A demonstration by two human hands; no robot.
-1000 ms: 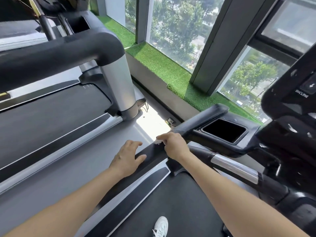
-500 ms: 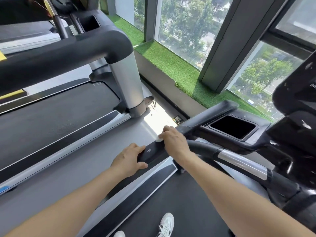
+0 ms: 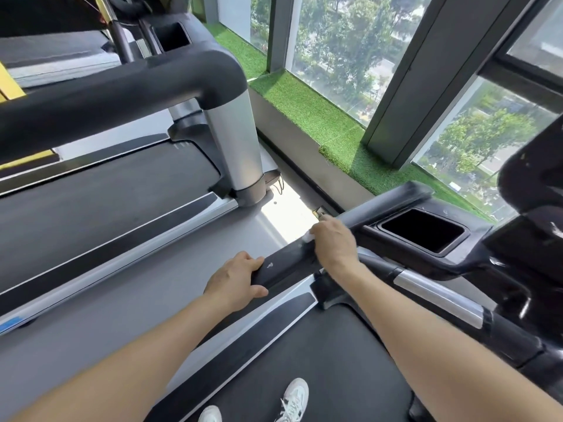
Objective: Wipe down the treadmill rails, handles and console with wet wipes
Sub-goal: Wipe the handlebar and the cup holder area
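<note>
A black rail (image 3: 286, 266) of the treadmill is held by two bare hands. The left hand (image 3: 234, 281) is wrapped over the near end of the rail — its fingers lie close together on the far side and the thumb is laid along the near side. The right hand (image 3: 333, 245) is placed farther up the same rail, with its fingers curled down over a white wipe (image 3: 309, 237). Only a small corner of the wipe is seen, poking out at the left of the hand and touching the rail. How the fingertips sit under the hand cannot be told.

Just beside the right hand a cup tray (image 3: 423, 231) is sunk into the black console (image 3: 530, 226). It looks dark inside — nothing can be made out in it. A second tray (image 3: 172, 36) is seen on the next treadmill (image 3: 122, 86), far off to the left, and it looks dark too.

Two white shoes (image 3: 294, 399) are planted on the belt (image 3: 320, 376) below. Green turf (image 3: 310, 114) is laid along the window (image 3: 350, 47).
</note>
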